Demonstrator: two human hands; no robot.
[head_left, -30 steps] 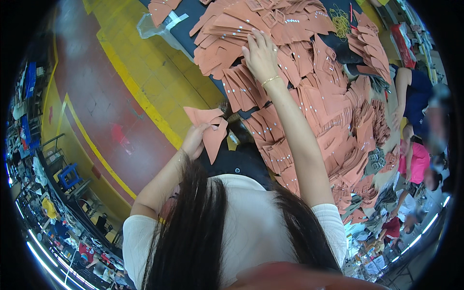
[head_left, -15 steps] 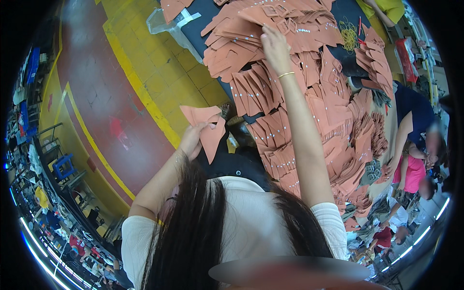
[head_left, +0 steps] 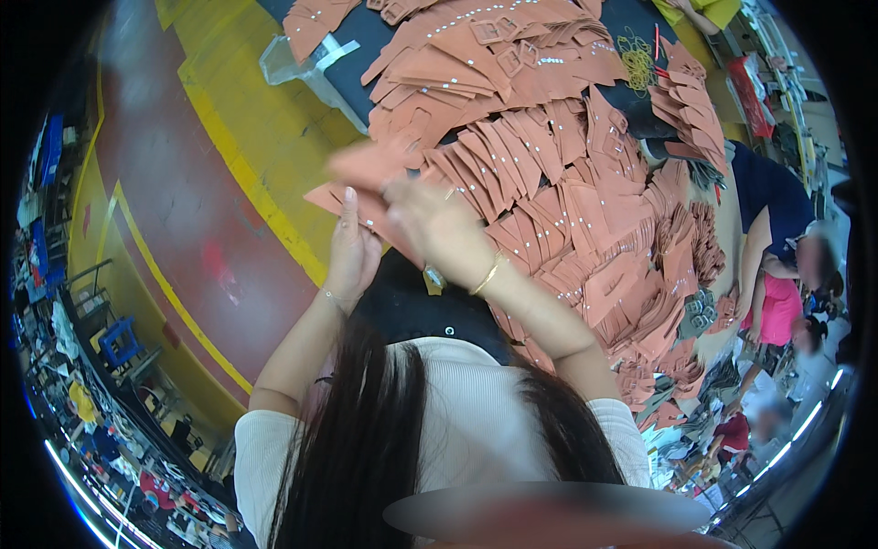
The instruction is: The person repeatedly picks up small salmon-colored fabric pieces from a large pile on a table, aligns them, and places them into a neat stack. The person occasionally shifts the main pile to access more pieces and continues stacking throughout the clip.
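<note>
My left hand [head_left: 355,252], thumb raised, is closed on a salmon-coloured leather-like cut piece [head_left: 379,216] in front of my lap. Across from it, my right hand [head_left: 437,224] is smeared by motion. It grips a second blurred cut piece [head_left: 368,165], which lies above and partly over the first one. To the right, many similar cut pieces [head_left: 540,247] cover the table in overlapping rows, dotted with small white marks. Square buckle-shaped parts [head_left: 518,59] lie on the far stack.
Yellow rubber bands [head_left: 637,62] and a red pen-like stick [head_left: 657,41] lie at the far right of the table. A clear plastic bag [head_left: 293,66] hangs at its far left edge. Co-workers, one in dark blue [head_left: 777,197], are along the right side. Yellow-lined floor [head_left: 261,183] stretches left.
My right hand has come from the far stack toward my left hand, bringing a cut piece. The piece in my left hand has turned, and that hand has shifted slightly.
</note>
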